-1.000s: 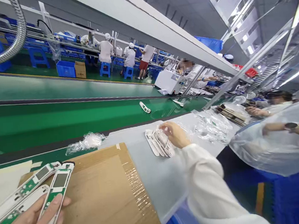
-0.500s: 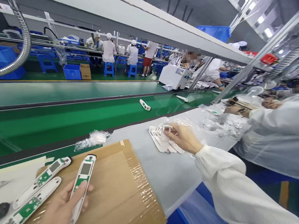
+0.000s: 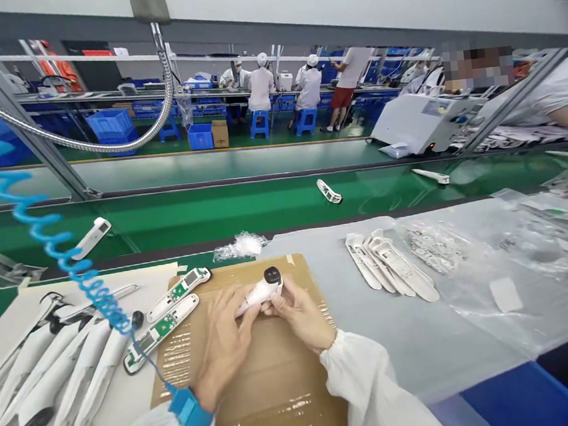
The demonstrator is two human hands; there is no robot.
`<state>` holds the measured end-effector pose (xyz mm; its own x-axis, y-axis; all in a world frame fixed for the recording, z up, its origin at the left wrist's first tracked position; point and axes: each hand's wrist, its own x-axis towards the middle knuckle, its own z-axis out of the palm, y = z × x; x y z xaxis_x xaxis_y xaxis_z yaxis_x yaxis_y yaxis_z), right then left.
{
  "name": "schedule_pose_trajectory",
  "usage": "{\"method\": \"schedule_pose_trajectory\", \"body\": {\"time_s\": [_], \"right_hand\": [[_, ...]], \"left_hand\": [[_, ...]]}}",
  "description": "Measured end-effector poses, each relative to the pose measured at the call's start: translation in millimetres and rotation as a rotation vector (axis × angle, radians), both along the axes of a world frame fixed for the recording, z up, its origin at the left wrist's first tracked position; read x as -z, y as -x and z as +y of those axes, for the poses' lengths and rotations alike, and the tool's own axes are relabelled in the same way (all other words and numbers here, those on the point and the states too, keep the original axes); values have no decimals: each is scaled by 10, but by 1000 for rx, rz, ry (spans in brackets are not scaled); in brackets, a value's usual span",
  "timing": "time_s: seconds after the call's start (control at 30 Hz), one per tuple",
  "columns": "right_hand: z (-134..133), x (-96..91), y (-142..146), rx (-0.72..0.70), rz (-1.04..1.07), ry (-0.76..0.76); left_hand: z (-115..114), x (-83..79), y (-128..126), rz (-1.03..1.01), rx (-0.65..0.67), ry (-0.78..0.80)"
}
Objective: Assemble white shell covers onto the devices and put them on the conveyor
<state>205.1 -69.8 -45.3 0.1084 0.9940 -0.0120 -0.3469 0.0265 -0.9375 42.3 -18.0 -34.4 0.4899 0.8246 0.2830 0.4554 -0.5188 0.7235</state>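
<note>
Both hands hold a white handheld device (image 3: pixel 260 291) with a black end, above the cardboard sheet (image 3: pixel 277 401). My left hand (image 3: pixel 228 335) grips its lower part and wears a blue wrist strap (image 3: pixel 190 409). My right hand (image 3: pixel 300 308) has its fingers closed round the black-tipped end. The device's underside is hidden by my fingers. Left of my hands lie two opened device halves with green circuit boards, one half (image 3: pixel 162 332) nearer and another half (image 3: pixel 181 291) behind it. White shell covers (image 3: pixel 392 266) lie in a small stack to the right.
Several white device housings (image 3: pixel 68 368) lie on the left. A blue coiled cord (image 3: pixel 67 254) hangs across there to the wrist strap. Behind runs a green conveyor (image 3: pixel 224 212) carrying scattered devices. Small parts in clear plastic bags (image 3: pixel 438 245) lie right. A metal beam (image 3: pixel 295 11) crosses overhead.
My right hand has left the white covers and come to the device in my left hand. The device is now turned with its black end away from me. The view has swung left.
</note>
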Motion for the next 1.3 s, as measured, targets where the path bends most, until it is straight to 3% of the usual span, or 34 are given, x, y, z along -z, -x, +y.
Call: {"method": "schedule_pose_trajectory", "body": {"time_s": [0.2, 0.3, 0.43, 0.5, 0.57, 0.63, 0.73, 0.83, 0.93, 1.03, 1.13, 1.3], "right_hand": [[-48, 36, -8, 32, -7, 33], [4, -61, 69, 151, 58, 64], [145, -210, 263, 321, 531, 314], [196, -239, 322, 351, 668, 406], [199, -232, 328, 313, 699, 440], [152, -208, 296, 181, 695, 416], [43, -179, 249, 11, 661, 304], [-41, -155, 273, 33, 587, 194], [-100, -117, 333, -2, 533, 162], [-150, -75, 355, -74, 521, 170], [-172, -47, 350, -54, 511, 185], [-151, -30, 381, -61, 467, 193]], "left_hand": [[60, 56, 71, -125, 113, 189], [-23, 73, 32, 5, 128, 80], [-229, 219, -42, 403, 97, -164], [-283, 251, -31, 544, 118, -228], [-272, 215, 30, 606, 155, -217], [-220, 131, 113, 635, 177, -143], [-174, 1, 170, 562, 53, -91], [-220, -75, 71, 300, -121, -122], [-286, -109, -66, 139, -84, -79], [-310, -104, -82, 131, -14, -67], [-314, -65, -4, 192, 60, -134], [-331, -26, 67, 284, -31, -236]]}}
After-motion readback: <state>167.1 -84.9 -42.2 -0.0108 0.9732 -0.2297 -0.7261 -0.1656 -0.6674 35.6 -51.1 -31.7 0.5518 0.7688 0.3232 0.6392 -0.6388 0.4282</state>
